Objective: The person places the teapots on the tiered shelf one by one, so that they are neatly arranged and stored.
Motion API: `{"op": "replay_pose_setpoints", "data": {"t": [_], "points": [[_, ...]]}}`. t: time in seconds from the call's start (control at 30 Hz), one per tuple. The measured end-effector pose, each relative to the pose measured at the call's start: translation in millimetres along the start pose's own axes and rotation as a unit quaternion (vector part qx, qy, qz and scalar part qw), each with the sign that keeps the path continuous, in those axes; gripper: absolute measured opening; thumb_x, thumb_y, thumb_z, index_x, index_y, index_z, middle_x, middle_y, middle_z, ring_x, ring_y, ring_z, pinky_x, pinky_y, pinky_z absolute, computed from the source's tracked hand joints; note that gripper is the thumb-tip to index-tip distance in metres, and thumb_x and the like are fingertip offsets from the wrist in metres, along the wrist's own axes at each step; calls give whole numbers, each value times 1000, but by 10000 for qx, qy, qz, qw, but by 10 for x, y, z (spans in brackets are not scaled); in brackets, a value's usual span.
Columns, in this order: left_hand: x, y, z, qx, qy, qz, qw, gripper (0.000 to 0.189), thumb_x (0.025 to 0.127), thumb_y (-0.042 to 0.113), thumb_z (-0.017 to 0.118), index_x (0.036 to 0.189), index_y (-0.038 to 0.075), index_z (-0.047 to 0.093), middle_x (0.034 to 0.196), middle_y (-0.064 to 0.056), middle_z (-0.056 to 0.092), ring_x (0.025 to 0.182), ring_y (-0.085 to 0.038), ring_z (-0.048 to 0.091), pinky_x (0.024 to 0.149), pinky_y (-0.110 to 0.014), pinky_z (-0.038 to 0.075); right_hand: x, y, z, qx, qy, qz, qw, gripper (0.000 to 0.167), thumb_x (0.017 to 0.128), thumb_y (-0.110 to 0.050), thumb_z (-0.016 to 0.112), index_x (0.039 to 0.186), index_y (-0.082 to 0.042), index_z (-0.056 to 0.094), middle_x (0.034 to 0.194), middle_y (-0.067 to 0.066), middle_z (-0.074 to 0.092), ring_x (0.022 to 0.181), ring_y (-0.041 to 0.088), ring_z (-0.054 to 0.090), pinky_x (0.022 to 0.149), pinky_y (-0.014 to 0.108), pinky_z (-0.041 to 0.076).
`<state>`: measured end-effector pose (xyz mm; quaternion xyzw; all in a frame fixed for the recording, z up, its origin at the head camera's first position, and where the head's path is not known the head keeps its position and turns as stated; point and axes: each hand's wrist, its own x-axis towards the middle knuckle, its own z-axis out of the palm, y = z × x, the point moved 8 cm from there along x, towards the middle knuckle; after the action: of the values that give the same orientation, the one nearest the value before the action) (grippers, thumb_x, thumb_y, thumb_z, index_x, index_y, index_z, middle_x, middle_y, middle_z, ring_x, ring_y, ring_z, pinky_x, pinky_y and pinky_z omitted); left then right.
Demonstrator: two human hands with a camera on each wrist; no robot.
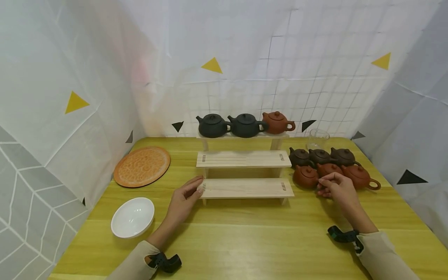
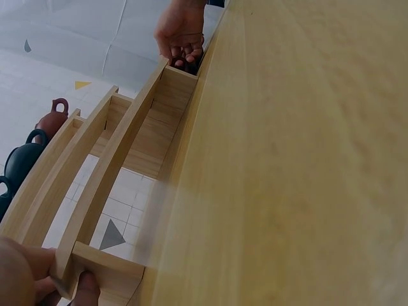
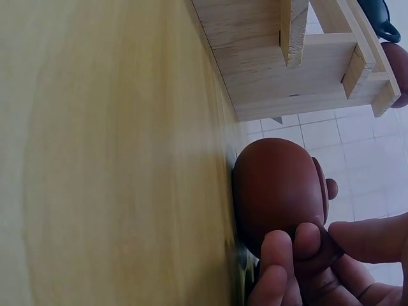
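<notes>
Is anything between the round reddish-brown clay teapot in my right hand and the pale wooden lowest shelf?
Nothing visible: your right hand grips the teapot, with only bare tabletop before the lowest shelf; your left hand holds its far end.

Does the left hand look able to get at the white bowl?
Likely yes: nothing blocks the white bowl, though the left hand would first need to release the wooden stand.

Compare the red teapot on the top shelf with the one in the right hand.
Height: the shelf teapot stands on the top shelf; the held teapot is low, right of the wooden stand. Handle: the shelf teapot's is free, the held teapot's is pinched by the right hand. Both: reddish-brown, lidded, knobbed.
</notes>
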<state>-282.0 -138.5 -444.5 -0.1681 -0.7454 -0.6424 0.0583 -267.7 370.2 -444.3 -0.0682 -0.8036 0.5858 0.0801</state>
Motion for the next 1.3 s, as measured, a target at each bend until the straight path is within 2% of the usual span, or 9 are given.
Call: {"op": "replay_pose_setpoints", "data": {"t": [0.37, 1.03, 1.3], "points": [[-10, -17, 4, -70, 25, -29, 10000, 36, 100, 7, 71, 135, -1, 69, 145, -11, 60, 136, -25, 53, 102, -25, 47, -10, 6, 0, -184, 62, 7, 9998, 24, 108, -12, 59, 113, 12, 58, 88, 14, 73, 71, 25, 72, 66, 33, 60], [-4, -21, 4, -50, 43, -119, 9999, 36, 100, 6, 71, 135, -1, 69, 146, -9, 60, 136, -24, 53, 102, -26, 48, -56, -82, -10, -153, 166, -39, 9997, 22, 108, -13, 59, 107, 9, 61, 86, 11, 72, 69, 24, 72, 64, 32, 59], [4, -20, 3, -18, 73, -88, 9999, 36, 100, 7, 71, 135, -2, 68, 145, -9, 60, 136, -24, 53, 101, -24, 48, -51, -149, -36, -116, 218, -87, 9997, 20, 107, -14, 61, 105, 6, 63, 84, 7, 71, 68, 26, 71, 64, 35, 60]]}}
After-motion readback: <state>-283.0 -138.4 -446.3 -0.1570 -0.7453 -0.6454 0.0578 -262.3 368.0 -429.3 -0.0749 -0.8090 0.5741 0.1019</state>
